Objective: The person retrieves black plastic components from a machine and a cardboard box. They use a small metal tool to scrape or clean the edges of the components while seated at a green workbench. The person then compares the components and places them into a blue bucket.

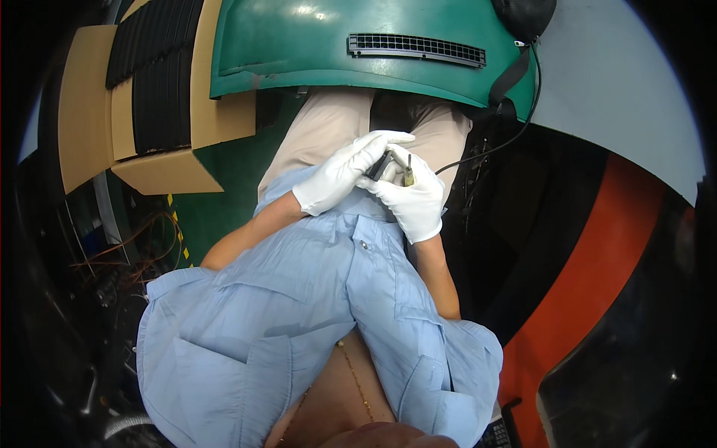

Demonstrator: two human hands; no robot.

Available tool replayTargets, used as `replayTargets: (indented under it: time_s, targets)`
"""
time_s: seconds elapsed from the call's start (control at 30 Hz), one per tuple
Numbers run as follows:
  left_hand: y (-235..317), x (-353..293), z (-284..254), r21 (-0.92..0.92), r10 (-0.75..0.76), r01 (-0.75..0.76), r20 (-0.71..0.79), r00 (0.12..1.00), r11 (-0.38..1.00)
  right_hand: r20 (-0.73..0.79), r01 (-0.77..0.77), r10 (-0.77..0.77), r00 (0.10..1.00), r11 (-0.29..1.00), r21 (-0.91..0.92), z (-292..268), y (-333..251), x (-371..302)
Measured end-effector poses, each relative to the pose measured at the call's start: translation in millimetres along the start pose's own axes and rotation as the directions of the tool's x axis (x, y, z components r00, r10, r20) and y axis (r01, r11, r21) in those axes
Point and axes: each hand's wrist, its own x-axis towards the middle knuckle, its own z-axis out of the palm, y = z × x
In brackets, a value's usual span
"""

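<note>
Both my hands wear white gloves and meet above my lap. My left hand [337, 178] is closed, its fingers together over a small black part [379, 166] that shows between the two hands. My right hand [414, 200] is closed around a slim tool with a yellowish handle [408, 176], which stands out past the fingers. The right fingers also touch the black part. The tool's working end and most of the black part are hidden by the gloves.
A long black grille strip [418, 51] lies on the green-covered table [299, 45] ahead. At the left, an open cardboard box [84, 112] holds stacked black strips [162, 104]. A black pouch [525, 16] and a thin cable [535, 89] are at the table's right edge.
</note>
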Motion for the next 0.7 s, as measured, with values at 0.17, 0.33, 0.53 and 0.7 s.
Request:
replayTargets:
  time_s: [0.17,0.33,0.53,0.7]
  targets:
    - [4.7,-1.3,-0.4,-0.015,0.001,-0.002,-0.034,0.999,1.0,0.0,0.028,-0.028,1.0,0.999,-0.022,1.8,-5.2,3.2]
    - [7.4,-4.2,-4.5,0.029,-0.019,0.02,-0.031,0.999,0.999,0.016,0.011,-0.011,1.0,0.999,0.048,1.9,-14.9,6.4]
    - [-0.3,-9.9,-11.6,-0.076,-0.202,0.188,-0.302,0.932,0.979,0.016,0.123,-0.122,0.992,0.987,-0.103,-31.5,-67.0,5.4]
    - [40.4,1.3,-11.0,-0.69,-0.336,0.332,0.135,0.932,0.643,0.096,0.46,-0.45,0.888,0.879,-0.124,-31.1,-87.4,18.5]
